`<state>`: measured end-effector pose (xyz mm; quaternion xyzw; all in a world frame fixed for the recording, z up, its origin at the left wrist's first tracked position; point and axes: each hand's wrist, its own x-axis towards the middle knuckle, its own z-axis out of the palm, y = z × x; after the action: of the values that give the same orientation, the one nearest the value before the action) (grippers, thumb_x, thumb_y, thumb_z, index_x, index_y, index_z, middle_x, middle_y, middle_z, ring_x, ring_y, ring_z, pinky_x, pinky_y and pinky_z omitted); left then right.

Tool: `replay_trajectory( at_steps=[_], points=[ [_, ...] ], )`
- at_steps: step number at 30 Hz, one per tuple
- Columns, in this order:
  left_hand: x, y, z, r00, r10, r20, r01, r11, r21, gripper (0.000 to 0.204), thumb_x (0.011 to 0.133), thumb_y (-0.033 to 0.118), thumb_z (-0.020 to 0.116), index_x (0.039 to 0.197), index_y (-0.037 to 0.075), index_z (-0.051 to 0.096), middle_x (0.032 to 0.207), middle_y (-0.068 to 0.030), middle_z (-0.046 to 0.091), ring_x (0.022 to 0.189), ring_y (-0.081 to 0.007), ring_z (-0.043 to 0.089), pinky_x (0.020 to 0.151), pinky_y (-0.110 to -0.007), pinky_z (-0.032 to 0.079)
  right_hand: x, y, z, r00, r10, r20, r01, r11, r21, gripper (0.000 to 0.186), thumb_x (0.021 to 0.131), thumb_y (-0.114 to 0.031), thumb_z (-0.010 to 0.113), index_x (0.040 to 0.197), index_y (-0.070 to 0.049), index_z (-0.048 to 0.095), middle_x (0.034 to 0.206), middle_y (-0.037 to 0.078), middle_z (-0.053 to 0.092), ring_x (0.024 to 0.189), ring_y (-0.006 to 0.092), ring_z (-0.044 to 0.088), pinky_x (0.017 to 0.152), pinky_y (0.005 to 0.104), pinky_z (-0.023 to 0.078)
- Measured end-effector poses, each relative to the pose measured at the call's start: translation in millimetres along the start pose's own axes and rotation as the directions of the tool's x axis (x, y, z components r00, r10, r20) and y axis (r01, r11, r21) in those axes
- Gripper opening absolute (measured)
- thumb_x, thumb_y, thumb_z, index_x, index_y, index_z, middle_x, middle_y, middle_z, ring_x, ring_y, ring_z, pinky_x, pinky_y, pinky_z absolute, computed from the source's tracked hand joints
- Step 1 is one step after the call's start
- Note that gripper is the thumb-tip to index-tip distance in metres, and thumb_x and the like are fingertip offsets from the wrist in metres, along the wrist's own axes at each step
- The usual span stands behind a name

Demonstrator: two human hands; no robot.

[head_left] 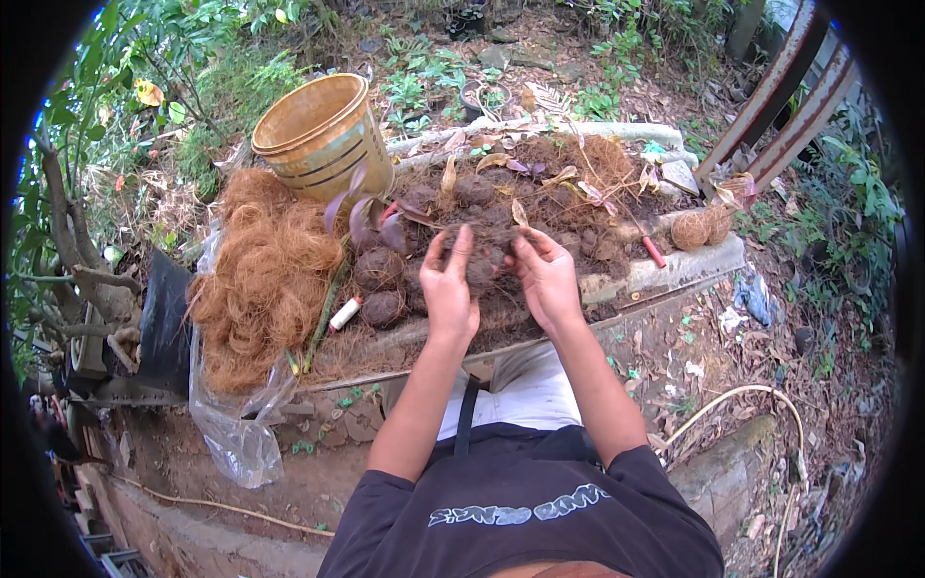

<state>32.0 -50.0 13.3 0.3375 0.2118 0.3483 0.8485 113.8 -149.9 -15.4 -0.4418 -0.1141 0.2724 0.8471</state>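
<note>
Over the soil-covered slab, my left hand and my right hand face each other with curled fingers. A dark, loose tuft of fibre stretches between their fingertips; its edges blur into the soil behind. Several dark, round fibre-and-soil balls lie beside my left hand. Near them rests a small white cylinder with a red end. To the left spreads a big heap of brown coconut fibre. Purple leaves of a plant stand between that heap and the balls.
A worn yellow bucket stands at the back left. Right of my hands lie a red-handled tool and brown fibre balls. Clear plastic hangs off the left front edge. Rusty metal bars rise at the far right; a hose crosses the ground.
</note>
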Motion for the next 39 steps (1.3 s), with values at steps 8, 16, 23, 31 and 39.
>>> replay_trajectory(
  at_steps=[8, 16, 23, 31, 39],
  points=[
    [7.4, 15.4, 1.8, 0.993, 0.03, 0.111, -0.085, 0.838, 0.538, 0.029, 0.083, 0.017, 0.078, 0.104, -0.001, 0.068, 0.096, -0.0058, 0.068, 0.084, -0.0144, 0.064, 0.078, -0.028, 0.052, 9.7, -17.1, -20.2, 0.997, -0.052, -0.055, 0.04, 0.978, -0.203, 0.031, 0.083, 0.002, 0.071, 0.113, 0.004, 0.063, 0.109, 0.01, 0.067, 0.099, 0.0136, 0.063, 0.089, 0.0281, 0.051],
    [16.8, -0.2, -14.1, 0.995, 0.071, 0.064, -0.095, 0.808, 0.582, 0.042, 0.094, 0.034, 0.066, 0.11, -0.005, 0.067, 0.095, -0.0077, 0.067, 0.089, -0.0172, 0.063, 0.084, -0.029, 0.05, 12.7, -21.3, -17.6, 0.979, -0.202, 0.026, 0.194, 0.889, -0.414, 0.021, 0.084, 0.006, 0.068, 0.104, 0.003, 0.064, 0.106, 0.012, 0.069, 0.095, 0.0142, 0.065, 0.088, 0.0257, 0.053],
    [8.3, 14.7, -9.8, 0.955, -0.201, 0.218, 0.149, 0.961, 0.231, 0.062, 0.1, 0.055, 0.038, 0.117, -0.001, 0.059, 0.095, -0.0079, 0.064, 0.08, -0.0155, 0.065, 0.065, -0.03, 0.056, 4.5, -17.2, 21.1, 0.905, -0.418, 0.071, 0.397, 0.775, -0.491, 0.023, 0.083, 0.0, 0.069, 0.106, 0.002, 0.07, 0.101, 0.01, 0.071, 0.095, 0.0168, 0.067, 0.084, 0.0291, 0.052],
    [11.5, 16.4, -13.6, 0.978, -0.07, 0.196, 0.047, 0.992, 0.118, 0.036, 0.101, 0.031, 0.054, 0.106, -0.002, 0.066, 0.094, -0.0091, 0.07, 0.083, -0.0125, 0.066, 0.076, -0.027, 0.054, -23.5, -19.1, 39.8, 0.673, -0.565, 0.477, 0.678, 0.214, -0.703, 0.022, 0.078, 0.0, 0.071, 0.099, -0.005, 0.074, 0.096, 0.011, 0.072, 0.09, 0.0263, 0.068, 0.08, 0.0344, 0.054],
    [6.0, 7.5, -12.4, 0.947, 0.238, 0.215, -0.311, 0.848, 0.43, 0.044, 0.105, 0.035, 0.044, 0.1, -0.001, 0.067, 0.089, -0.0054, 0.067, 0.083, -0.0095, 0.059, 0.077, -0.026, 0.048, -33.5, -7.0, 41.8, 0.908, -0.405, 0.108, 0.375, 0.669, -0.642, 0.023, 0.081, 0.0, 0.071, 0.104, -0.002, 0.073, 0.103, 0.013, 0.072, 0.094, 0.0209, 0.069, 0.082, 0.0301, 0.054]
  ],
)
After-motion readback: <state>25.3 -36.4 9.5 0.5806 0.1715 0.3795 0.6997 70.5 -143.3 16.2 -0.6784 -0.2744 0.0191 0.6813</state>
